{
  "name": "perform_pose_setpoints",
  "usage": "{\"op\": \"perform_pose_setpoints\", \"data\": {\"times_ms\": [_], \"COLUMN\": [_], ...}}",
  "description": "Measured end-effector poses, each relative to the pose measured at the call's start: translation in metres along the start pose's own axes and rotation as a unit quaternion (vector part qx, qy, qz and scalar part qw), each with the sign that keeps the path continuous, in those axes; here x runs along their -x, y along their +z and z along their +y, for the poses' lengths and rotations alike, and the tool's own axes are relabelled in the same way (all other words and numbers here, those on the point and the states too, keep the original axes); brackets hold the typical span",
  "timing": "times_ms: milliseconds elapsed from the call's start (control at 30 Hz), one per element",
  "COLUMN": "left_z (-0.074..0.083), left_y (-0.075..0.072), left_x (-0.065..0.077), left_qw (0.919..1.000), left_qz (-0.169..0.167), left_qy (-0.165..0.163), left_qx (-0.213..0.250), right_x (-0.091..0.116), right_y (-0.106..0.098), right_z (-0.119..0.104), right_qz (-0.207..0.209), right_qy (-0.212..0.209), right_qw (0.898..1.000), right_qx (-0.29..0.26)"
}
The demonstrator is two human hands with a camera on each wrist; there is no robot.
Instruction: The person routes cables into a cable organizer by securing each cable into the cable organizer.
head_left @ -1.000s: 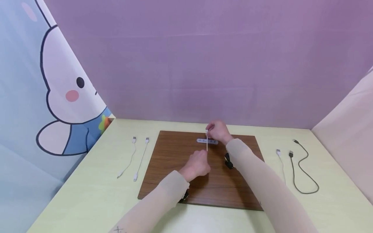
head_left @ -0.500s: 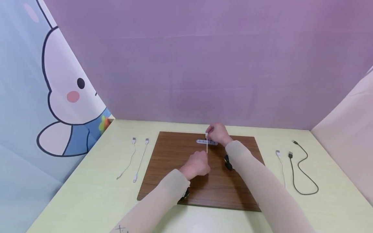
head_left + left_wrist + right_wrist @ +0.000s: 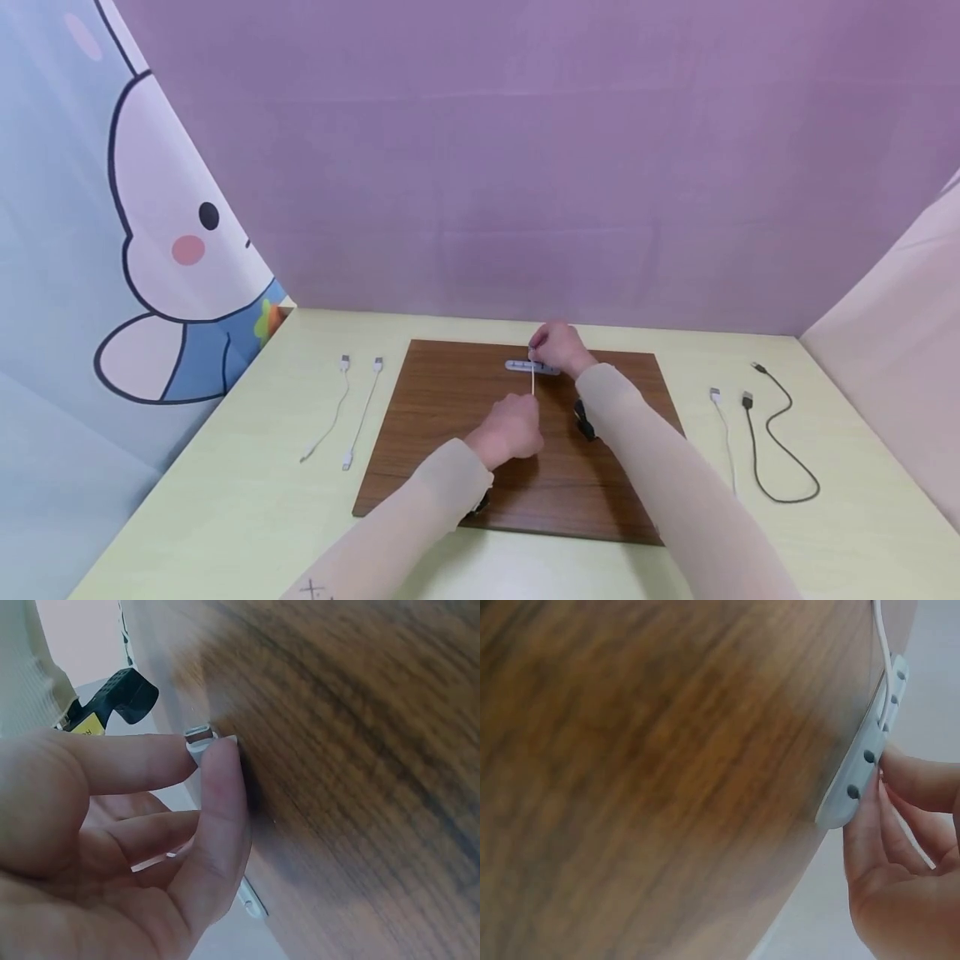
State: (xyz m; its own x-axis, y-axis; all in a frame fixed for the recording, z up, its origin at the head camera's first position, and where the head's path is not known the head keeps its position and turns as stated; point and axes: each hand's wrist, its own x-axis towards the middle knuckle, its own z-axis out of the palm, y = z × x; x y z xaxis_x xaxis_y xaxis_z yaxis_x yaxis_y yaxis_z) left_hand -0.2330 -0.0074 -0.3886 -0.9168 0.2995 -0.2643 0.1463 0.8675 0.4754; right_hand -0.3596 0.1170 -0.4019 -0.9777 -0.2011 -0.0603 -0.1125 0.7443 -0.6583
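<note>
A white charging cable (image 3: 533,382) stretches between my two hands above the brown wooden board (image 3: 442,425). My left hand (image 3: 508,429) pinches its near plug (image 3: 199,739) between thumb and fingers, close over the board. At the board's far edge lies a pale cable holder (image 3: 517,365) with a row of slots. In the right wrist view the cable (image 3: 883,645) runs to about the middle slot of the holder (image 3: 870,742); how deep it sits I cannot tell. Just behind the holder, my right hand (image 3: 561,346) pinches the cable's far end, its plug mostly hidden by the fingers.
Two white cables, one slanting (image 3: 336,412) and one straighter (image 3: 363,417), lie left of the board. On its right are another white cable (image 3: 726,433) and a dark cable (image 3: 787,454) with a loop. A purple backdrop (image 3: 480,167) rises behind the table.
My right hand has come down slightly and nearer the holder, and the plug in it is now mostly covered. The left hand has sunk a little, still pinching the cable.
</note>
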Motion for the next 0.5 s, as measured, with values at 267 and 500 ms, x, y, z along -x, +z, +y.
{"op": "perform_pose_setpoints", "data": {"times_ms": [267,500], "left_z": [0.007,0.011], "left_y": [0.001,0.003], "left_x": [-0.005,-0.012], "left_qw": [0.9992,0.998], "left_qz": [-0.007,0.002], "left_qy": [-0.013,-0.012], "left_qx": [-0.036,-0.062], "right_x": [-0.009,-0.007], "right_y": [-0.001,-0.011], "right_z": [0.002,0.009], "right_qz": [-0.008,0.004], "right_qy": [-0.01,-0.033], "right_qw": [0.998,0.998], "right_qx": [0.053,0.052]}}
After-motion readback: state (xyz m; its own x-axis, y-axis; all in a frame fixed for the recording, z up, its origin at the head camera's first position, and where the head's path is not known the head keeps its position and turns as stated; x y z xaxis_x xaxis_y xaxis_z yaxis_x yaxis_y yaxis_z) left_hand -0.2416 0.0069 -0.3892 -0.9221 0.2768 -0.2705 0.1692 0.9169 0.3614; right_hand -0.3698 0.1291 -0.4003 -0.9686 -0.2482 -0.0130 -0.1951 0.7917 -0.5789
